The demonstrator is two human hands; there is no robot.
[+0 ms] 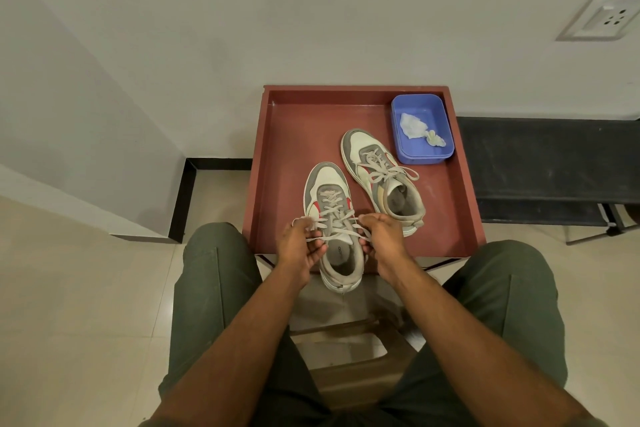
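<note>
The left hand and right hand are each pinching the laces of the shoe lying between them and overhanging the desk's near edge.

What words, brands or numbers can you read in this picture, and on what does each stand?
No text reads clearly.
On the near shoe's insole: dark print, too blurred to read.
On the far shoe's insole: faint mark, too blurred to read.
On the blue tub, red tray, wall socket: no text.

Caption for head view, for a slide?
Left hand and right hand pinch grey laces of near grey-white sneaker on red-brown tray.
</note>
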